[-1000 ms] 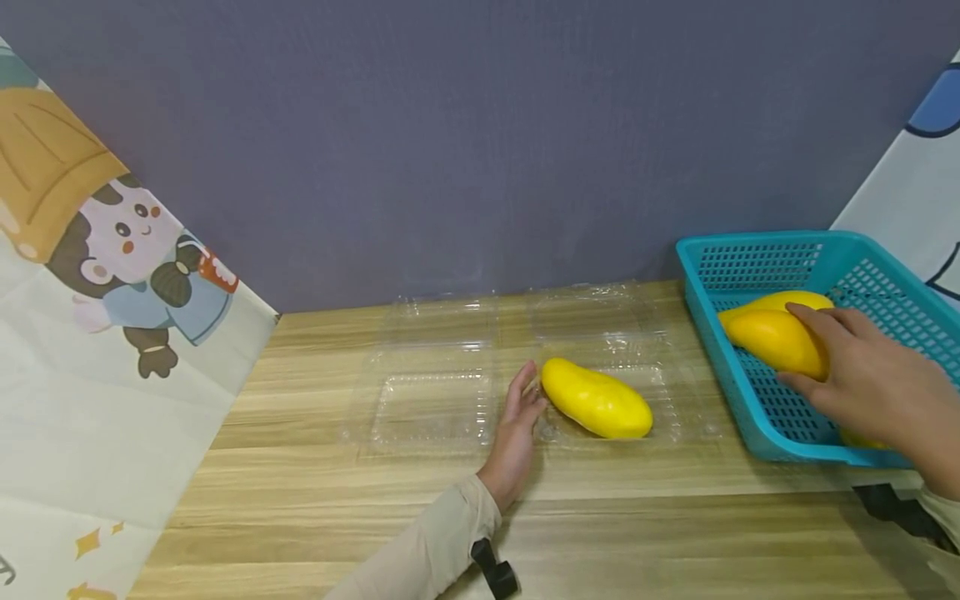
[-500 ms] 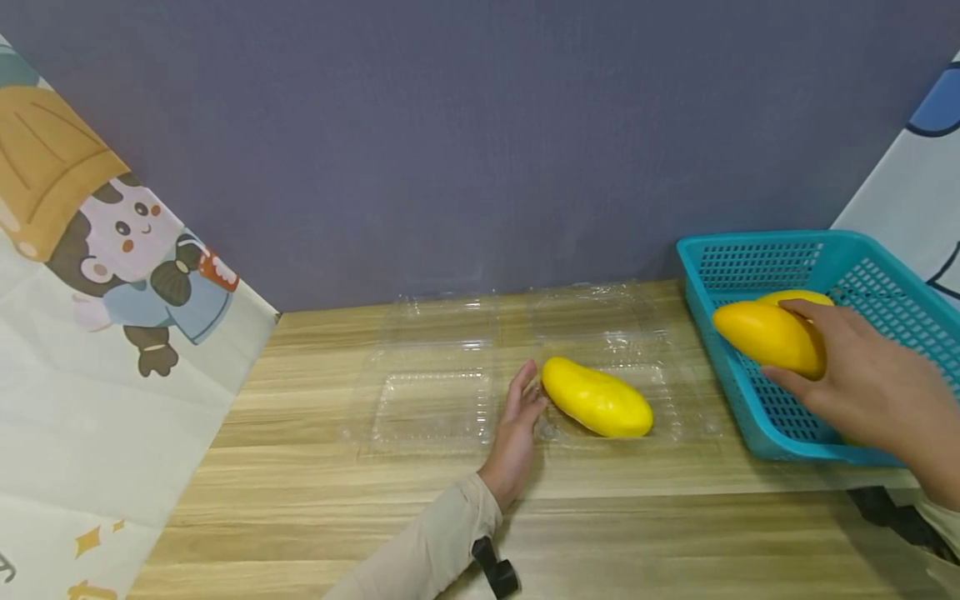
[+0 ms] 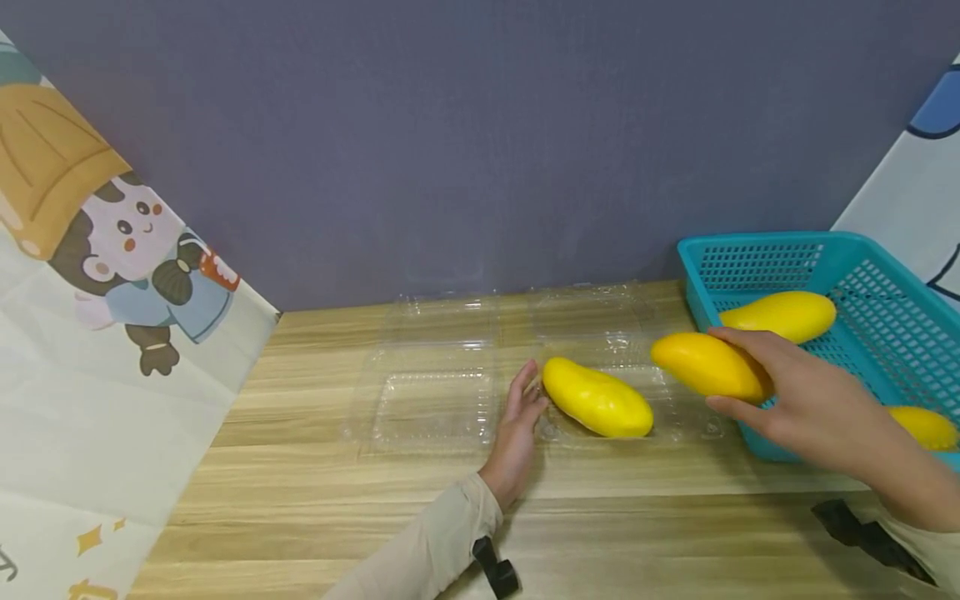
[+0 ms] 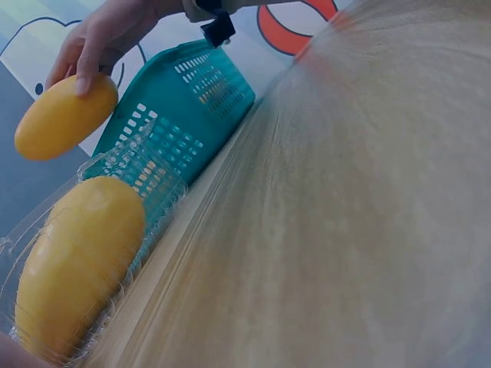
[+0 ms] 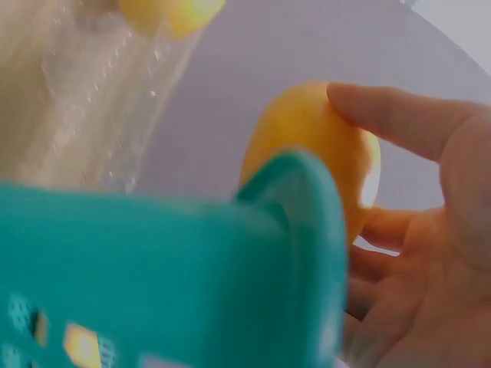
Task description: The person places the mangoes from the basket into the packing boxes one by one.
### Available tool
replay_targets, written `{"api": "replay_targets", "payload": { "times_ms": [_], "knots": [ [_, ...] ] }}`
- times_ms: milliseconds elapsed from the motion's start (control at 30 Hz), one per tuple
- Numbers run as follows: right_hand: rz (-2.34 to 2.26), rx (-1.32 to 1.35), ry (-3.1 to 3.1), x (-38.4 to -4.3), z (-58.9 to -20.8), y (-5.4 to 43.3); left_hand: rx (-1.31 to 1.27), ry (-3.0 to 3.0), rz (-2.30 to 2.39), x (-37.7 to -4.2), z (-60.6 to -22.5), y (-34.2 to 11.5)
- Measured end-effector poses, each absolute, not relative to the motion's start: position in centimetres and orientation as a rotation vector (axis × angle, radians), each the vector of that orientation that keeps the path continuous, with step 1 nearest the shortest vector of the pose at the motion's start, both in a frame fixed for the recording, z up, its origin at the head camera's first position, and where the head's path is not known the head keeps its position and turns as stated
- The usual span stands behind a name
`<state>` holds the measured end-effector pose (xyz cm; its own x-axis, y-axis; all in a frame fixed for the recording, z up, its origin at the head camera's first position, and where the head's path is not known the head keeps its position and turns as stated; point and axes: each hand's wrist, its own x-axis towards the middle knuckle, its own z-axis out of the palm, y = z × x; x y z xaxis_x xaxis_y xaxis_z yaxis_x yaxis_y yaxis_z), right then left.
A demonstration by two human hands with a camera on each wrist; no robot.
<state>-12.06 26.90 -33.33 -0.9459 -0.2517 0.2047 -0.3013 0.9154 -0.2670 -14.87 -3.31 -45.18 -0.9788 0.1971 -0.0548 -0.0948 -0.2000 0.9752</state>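
In the head view my right hand (image 3: 813,408) grips an orange-yellow mango (image 3: 708,367) between thumb and fingers, held above the left rim of the teal basket (image 3: 765,442). The right wrist view shows the thumb and fingers on that mango (image 5: 307,123), partly hidden by the basket rim. A yellow mango (image 3: 597,400) lies slantwise in the right clear plastic clamshell box (image 3: 671,417), whose lid is folded back. Next to it my left hand (image 3: 516,433) rests at the box's left side, fingers loosely extended.
A second clear clamshell box (image 3: 431,408) lies with its lid back on the wooden table (image 3: 300,467), left of my left hand. Inside the basket are another mango (image 3: 783,317) and, at its front right, a further one (image 3: 926,427). A grey-blue wall (image 3: 480,150) stands behind.
My right hand has lifted the mango out of the basket and carried it left past the rim, uncovering the mangoes there. The left hand and the boxed mango stay put.
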Motion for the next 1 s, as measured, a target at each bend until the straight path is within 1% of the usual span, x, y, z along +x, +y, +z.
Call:
{"api": "replay_targets", "payload": {
  "times_ms": [267,433,1000],
  "knots": [
    [0.503,0.501,-2.909,-11.8,-34.3,24.2,0.122,1.851,2.287,-14.8,-45.2,-3.3],
    [0.471,0.482,-2.921,-11.8,-35.2,22.6,0.119,1.849,2.285,-14.8,-45.0,-3.4],
    [0.447,0.482,-2.729,-12.6,-37.7,20.6,0.114,1.860,2.297,-14.7,-45.0,-3.5]
  ]
}}
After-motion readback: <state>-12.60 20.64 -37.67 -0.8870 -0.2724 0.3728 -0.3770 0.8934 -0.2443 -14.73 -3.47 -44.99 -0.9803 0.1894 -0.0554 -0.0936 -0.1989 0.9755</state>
